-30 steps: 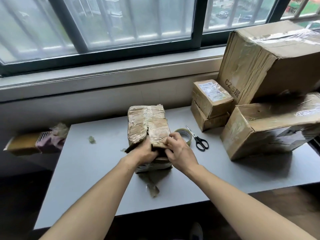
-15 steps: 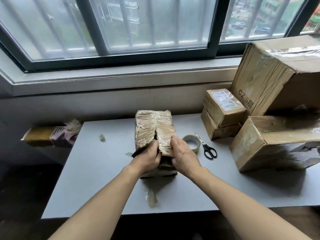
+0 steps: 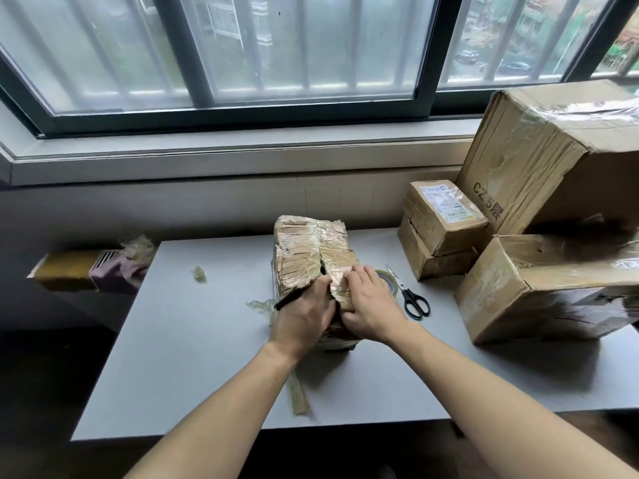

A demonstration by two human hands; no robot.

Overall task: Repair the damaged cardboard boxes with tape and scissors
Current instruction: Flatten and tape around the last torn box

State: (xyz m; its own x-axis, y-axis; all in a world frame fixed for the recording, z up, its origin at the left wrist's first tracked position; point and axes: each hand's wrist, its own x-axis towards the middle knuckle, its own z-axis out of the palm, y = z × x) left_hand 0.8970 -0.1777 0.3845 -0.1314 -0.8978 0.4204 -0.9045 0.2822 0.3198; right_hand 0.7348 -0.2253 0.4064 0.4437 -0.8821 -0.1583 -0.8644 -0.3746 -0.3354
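From the head camera, a battered brown cardboard box wrapped in layers of yellowed tape (image 3: 313, 261) stood near the middle of the pale grey table (image 3: 193, 344); its top flaps were split along a dark seam. The left hand (image 3: 304, 314) gripped the near edge of the left flap, fingers curled over it; the right hand (image 3: 371, 305) lay on the right flap with fingers fairly straight, pressing down — thumb tucked at the seam. Just beside that hand sat a roll of clear packing tape (image 3: 389, 281), and next to it black-handled scissors (image 3: 409, 293), blades closed. Further right, a stack of two small brown boxes (image 3: 439, 229) and two large crumpled cartons (image 3: 546, 209) crowded the table's end; a crumpled strip of used tape (image 3: 299, 395) lay near the front edge.
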